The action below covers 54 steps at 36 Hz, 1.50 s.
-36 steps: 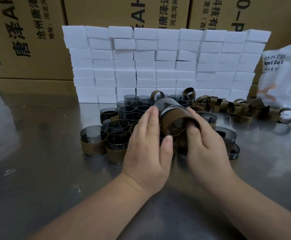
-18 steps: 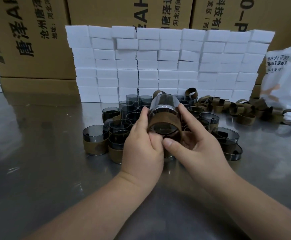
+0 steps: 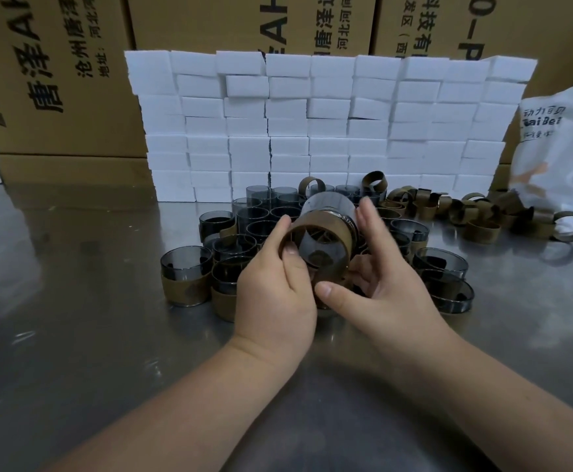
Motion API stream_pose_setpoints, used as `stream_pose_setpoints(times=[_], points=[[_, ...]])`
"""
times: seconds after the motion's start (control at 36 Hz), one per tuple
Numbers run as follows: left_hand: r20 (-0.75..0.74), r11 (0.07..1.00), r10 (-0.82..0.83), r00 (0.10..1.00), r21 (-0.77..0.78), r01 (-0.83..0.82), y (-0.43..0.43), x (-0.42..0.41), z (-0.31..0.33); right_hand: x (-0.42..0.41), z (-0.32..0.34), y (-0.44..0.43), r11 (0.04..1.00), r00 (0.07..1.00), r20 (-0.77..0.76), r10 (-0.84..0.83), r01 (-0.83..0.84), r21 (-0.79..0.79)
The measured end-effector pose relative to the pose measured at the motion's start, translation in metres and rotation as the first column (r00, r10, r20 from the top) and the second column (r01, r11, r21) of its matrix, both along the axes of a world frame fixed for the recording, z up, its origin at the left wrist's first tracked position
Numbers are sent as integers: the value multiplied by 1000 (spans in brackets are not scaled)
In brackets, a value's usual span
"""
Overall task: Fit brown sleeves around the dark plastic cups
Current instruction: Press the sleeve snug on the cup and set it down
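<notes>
Up close: two bare forearms cross the steel surface (image 3: 107, 335) from the bottom of the frame toward its centre.

Left grip (image 3: 274, 294): clamped on the brown sleeve (image 3: 344, 243), thumb at its near rim, fingers curled round the far side.

Right grip (image 3: 390, 294): apart. Thumb lies under the sleeve, fingers run straight along the right side of the cup (image 3: 332, 204), blurred. How firmly they bear on it I cannot tell.

Cup is held in the air at frame centre, tilted, with the sleeve round its near end only. Judged partly on, not seated.

Just beyond and below: sleeved cups (image 3: 184, 281) at centre left, bare cups (image 3: 261, 202) packed behind them. Loose sleeves (image 3: 465, 212) are strewn toward the right.

Far: a wall of white foam blocks (image 3: 312, 131), cardboard boxes (image 3: 73, 80) across the top, a white bag (image 3: 564, 148) at the right edge.

Risks, as judged:
- Sleeve rides up crooked if one side is pushed ahead of the other, and may jam or crease.
- The sleeve's seam could spring if it is forced over a wider part of the cup.
- Smooth plastic with only a light hold on the right: the cup could slip, drop into the cluster beneath and topple finished ones.
</notes>
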<state>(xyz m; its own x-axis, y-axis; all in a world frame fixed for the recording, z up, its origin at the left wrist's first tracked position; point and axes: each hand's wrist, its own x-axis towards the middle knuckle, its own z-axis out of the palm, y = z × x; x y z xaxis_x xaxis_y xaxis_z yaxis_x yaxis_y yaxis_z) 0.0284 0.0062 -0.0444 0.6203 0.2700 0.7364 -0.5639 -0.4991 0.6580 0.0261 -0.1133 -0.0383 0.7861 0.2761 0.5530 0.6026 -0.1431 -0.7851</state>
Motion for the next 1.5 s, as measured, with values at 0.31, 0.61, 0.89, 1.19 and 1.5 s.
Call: stream_pose_setpoints(times=[0.31,0.61,0.89,1.19,1.5], points=[[29,999,21,999,48,-22,0,1,-1,-3,1,4,998,999,-37,4,-2,69],[-1,1000,16,1000,-16,-16,-1,-2,-2,2,-4,4,999,999,-48,24,-21,50],[7,1000,-12,1000,-3,12,-1,-3,-2,-2,2,4,995,999,-35,-19,22,92],[24,995,-79,997,-50,81,-1,-2,-3,-5,3,4,980,997,-80,-18,33,196],[93,984,-156,983,-68,162,-1,-2,1,-7,7,-1,973,993,-110,-46,70,222]])
